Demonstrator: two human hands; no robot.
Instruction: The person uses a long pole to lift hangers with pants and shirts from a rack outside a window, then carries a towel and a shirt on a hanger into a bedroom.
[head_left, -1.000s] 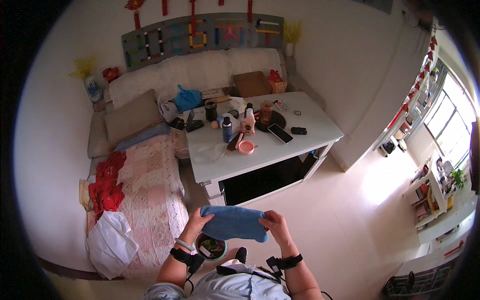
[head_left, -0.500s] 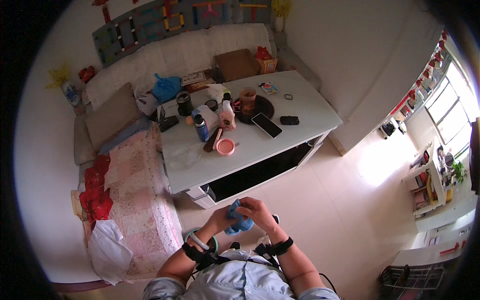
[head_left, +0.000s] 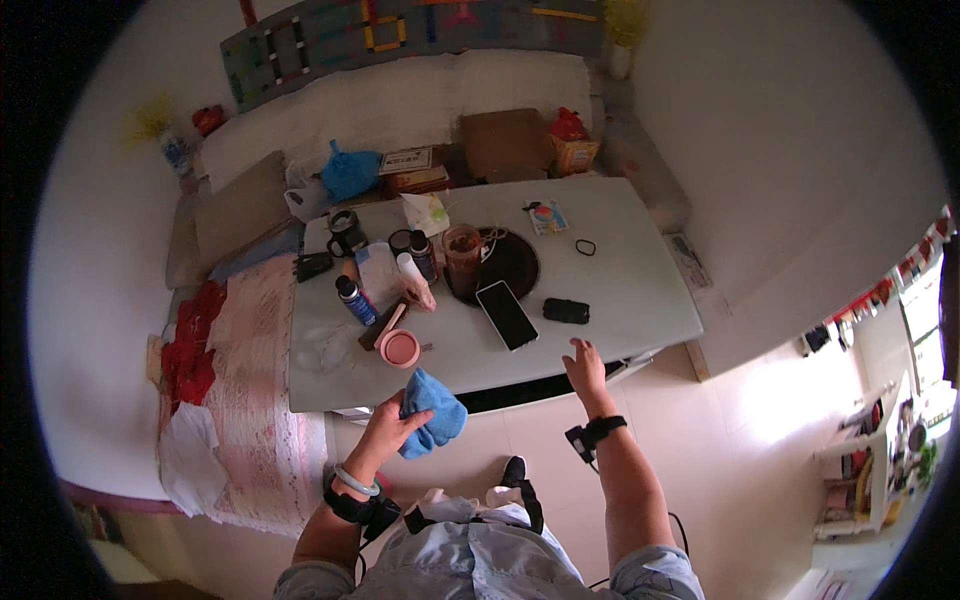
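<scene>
My left hand (head_left: 392, 424) grips a bunched blue cloth (head_left: 435, 415) in front of the table's near edge. Over the right part of that edge, my right hand (head_left: 586, 368) reaches forward with fingers apart and nothing in them. Closest to it on the tabletop (head_left: 630, 300) are a small black case (head_left: 566, 310) and a phone with a dark screen (head_left: 507, 315). A round pink container (head_left: 400, 348) lies just beyond the cloth. Beside it are a brown comb-like piece (head_left: 377, 328) and a blue spray can (head_left: 356, 300).
A clear cup of brown contents (head_left: 463, 255) stands by a dark round tray (head_left: 520, 262). Farther left are a black mug (head_left: 346, 235) and a dark bottle (head_left: 422, 256). Behind the table runs a covered sofa (head_left: 400, 100) holding a blue bag (head_left: 350, 170) and a cardboard box (head_left: 505, 143).
My hands, together on the blue cloth before, have parted. The left keeps the cloth, while the right has let go and moved forward and right to the table. The view has moved nearer the table.
</scene>
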